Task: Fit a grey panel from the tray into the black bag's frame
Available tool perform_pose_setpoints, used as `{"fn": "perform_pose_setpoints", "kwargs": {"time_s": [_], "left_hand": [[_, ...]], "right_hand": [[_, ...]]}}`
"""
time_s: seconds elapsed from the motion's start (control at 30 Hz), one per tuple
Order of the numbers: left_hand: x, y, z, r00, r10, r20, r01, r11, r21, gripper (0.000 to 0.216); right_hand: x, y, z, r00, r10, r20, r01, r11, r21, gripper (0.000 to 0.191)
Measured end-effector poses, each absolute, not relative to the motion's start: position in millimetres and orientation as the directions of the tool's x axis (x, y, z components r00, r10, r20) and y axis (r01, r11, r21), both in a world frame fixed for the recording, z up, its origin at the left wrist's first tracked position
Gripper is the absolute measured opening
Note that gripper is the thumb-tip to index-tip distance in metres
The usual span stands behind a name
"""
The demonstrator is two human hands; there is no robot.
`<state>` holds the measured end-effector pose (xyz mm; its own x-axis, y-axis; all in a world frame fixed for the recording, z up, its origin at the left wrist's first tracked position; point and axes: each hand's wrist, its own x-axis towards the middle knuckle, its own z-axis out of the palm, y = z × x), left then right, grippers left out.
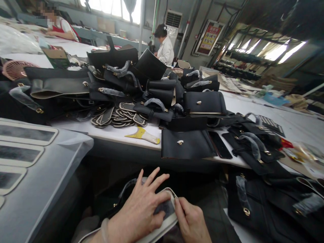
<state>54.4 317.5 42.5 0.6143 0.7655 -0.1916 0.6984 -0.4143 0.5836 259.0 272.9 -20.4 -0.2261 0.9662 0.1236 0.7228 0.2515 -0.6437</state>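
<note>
A pale-edged bag piece point(170, 206) with a dark, shiny face lies at the bottom centre, tilted over my lap. My left hand point(145, 206) rests across it, three fingers spread and raised, thumb and index finger bent apart against its face. At the piece's right edge, my right hand point(191, 217) pinches the pale rim between thumb and fingers. Behind my left hand, a dark bag handle wrapped in clear film point(126, 189) partly shows. The lower end of the piece is hidden by my left hand and the frame edge.
Black bags point(162, 91) are heaped on the white table ahead. Pale-edged tabs point(118, 116), a yellow-white template point(143, 135) and a phone point(220, 145) lie near its front edge. More pieces point(22, 153) lie on a sheet at left. Two people work behind.
</note>
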Motion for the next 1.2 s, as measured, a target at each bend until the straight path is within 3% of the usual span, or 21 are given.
{"fn": "perform_pose_setpoints", "kwargs": {"time_s": [0.2,0.43,0.63,0.83,0.9,1.07,1.2], "left_hand": [[50.8,314.9,33.4,0.628,0.743,-0.231,0.671,-0.367,0.644,0.061],[48.9,312.5,30.1,0.621,0.774,-0.122,0.627,-0.398,0.670,0.044],[47.0,315.8,35.0,0.627,0.749,-0.213,0.660,-0.365,0.657,0.064],[50.0,318.2,39.2,0.683,0.706,-0.186,0.609,-0.410,0.679,0.086],[53.6,322.6,41.1,0.705,0.691,-0.163,0.572,-0.417,0.706,0.080],[67.5,342.4,40.3,0.686,0.713,-0.144,0.570,-0.403,0.716,0.038],[71.6,354.9,36.7,0.712,0.691,-0.123,0.546,-0.434,0.717,0.031]], "right_hand": [[256.2,277.4,-15.4,-0.267,0.943,0.196,0.735,0.331,-0.592,0.038],[252.7,281.9,-7.8,-0.343,0.908,0.241,0.777,0.418,-0.470,0.040],[249.2,274.4,-7.2,-0.338,0.906,0.256,0.770,0.422,-0.478,0.039],[242.7,260.4,-8.4,-0.269,0.922,0.278,0.825,0.369,-0.427,0.036],[240.2,257.1,-6.6,-0.238,0.941,0.242,0.831,0.326,-0.451,0.037],[237.0,250.6,-6.3,-0.130,0.987,0.096,0.786,0.162,-0.596,0.037],[238.7,250.3,-4.2,-0.103,0.995,0.001,0.694,0.073,-0.717,0.039]]}}
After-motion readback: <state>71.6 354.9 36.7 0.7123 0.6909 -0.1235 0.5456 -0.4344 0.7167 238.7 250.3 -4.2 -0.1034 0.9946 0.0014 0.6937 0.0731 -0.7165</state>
